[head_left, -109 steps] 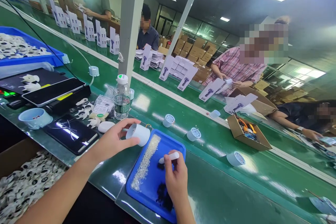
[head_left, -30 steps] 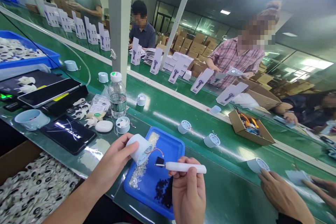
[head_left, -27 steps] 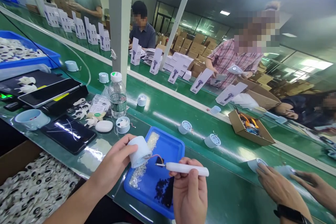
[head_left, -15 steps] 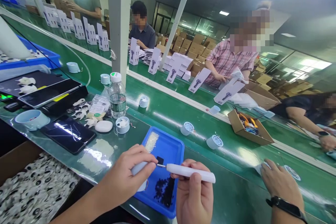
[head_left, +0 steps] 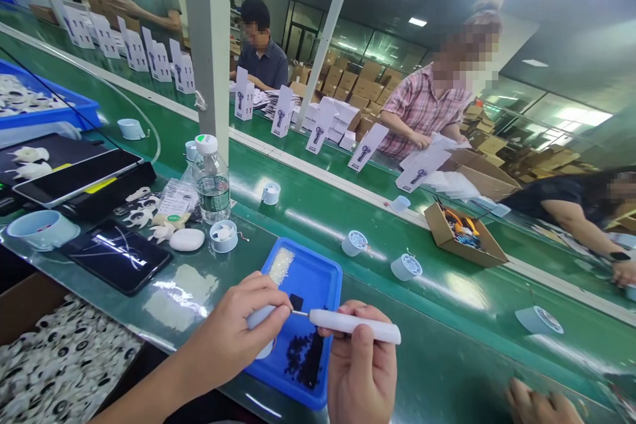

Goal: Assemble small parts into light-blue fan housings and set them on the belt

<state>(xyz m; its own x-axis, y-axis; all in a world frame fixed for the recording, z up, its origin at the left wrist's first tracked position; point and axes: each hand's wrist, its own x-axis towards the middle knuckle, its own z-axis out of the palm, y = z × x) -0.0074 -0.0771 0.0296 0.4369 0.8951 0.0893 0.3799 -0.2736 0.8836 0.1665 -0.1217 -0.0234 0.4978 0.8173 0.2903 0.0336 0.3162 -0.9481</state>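
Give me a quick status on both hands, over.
Left hand gripping pale round housing over blue tray. Right hand holding white pen tool, tip at the housing. Nothing between them.

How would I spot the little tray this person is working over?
Follow the green conveyor belt to its near edge, below the water bottle. The small blue tray lies there, under the pen-like tool, holding pale granules and a heap of tiny black parts.

Open belt right of the tray. Left side crowded: phone, cup, bottle near the tray. Loose cups on the belt beyond. Co-worker's hand enters bottom right.
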